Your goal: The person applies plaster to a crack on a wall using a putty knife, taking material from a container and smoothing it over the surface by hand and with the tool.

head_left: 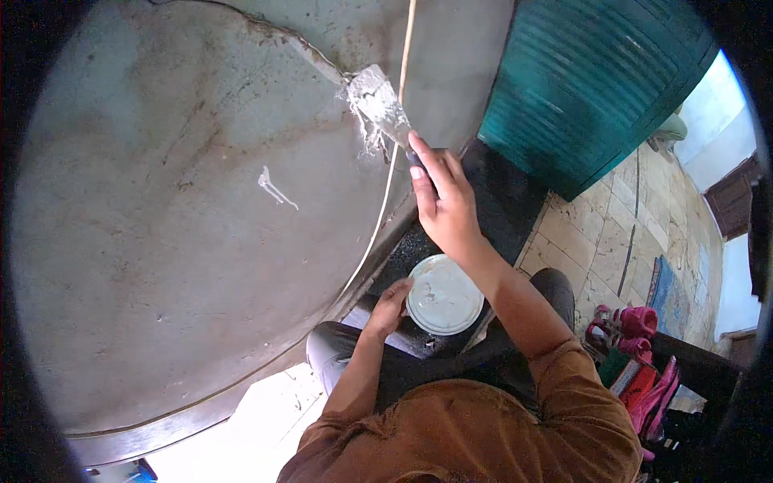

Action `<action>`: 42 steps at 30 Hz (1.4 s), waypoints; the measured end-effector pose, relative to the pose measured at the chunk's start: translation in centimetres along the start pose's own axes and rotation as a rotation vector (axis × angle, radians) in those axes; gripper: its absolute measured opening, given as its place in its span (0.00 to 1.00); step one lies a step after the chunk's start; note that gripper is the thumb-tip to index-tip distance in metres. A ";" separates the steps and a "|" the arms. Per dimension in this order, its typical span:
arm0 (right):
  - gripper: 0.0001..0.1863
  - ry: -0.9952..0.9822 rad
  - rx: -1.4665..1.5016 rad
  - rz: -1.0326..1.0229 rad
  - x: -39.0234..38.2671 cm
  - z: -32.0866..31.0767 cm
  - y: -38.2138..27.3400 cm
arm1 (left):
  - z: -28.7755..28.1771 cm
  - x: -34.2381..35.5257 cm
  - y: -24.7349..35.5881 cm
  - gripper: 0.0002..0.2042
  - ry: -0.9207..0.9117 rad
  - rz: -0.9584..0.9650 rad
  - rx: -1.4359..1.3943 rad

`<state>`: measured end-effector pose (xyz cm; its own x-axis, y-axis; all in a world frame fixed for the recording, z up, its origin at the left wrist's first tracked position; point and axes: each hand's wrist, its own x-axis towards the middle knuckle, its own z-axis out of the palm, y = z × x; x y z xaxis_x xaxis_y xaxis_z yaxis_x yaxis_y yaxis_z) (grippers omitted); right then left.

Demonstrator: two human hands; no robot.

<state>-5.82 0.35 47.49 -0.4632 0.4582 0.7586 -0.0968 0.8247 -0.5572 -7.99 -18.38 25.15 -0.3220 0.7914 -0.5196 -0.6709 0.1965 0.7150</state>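
My right hand [441,189] is closed round the dark handle of a putty knife [378,101]. White filler covers its wide blade, which lies against the grey wall [209,266] at the lower end of a long crack [294,44]. Rough white filler [373,138] is smeared on the wall just below the blade. My left hand [390,307] grips the rim of a round, pale lid or shallow dish [445,296] above my lap. A little whitish residue shows on its flat face. The left fingertips are partly hidden at the rim.
A thin pale cable [385,197] runs down the wall beside the blade. To the right stands a teal louvred shutter or door [580,88]. A dark stone ledge [503,189] borders the tiled floor [600,233]. Pink shoes [636,322] sit on a rack at lower right.
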 end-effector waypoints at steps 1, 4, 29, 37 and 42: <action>0.26 -0.032 -0.014 -0.001 -0.1 0.1 0.4 | 0.3 -0.2 0.4 0.11 -0.024 -0.016 -0.012; 0.27 -0.082 -0.026 0.031 -1.7 -0.1 1.3 | 2.3 -0.8 1.5 0.12 0.103 -0.061 -0.043; 0.25 -0.170 -0.001 0.065 -1.7 -3.5 -1.0 | 1.9 -0.3 0.8 0.11 0.057 -0.043 0.005; 0.26 -0.137 -0.076 0.021 -3.0 -0.9 0.5 | 1.4 0.3 -0.1 0.12 0.006 0.020 0.037; 0.27 -0.186 -0.124 0.101 -6.3 -0.3 1.5 | 2.1 -0.5 0.8 0.12 0.069 -0.048 0.019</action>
<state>-2.78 -1.22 41.98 -0.6207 0.4805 0.6196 0.0616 0.8177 -0.5724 -6.92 -17.37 26.94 -0.3354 0.7395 -0.5836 -0.6742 0.2443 0.6970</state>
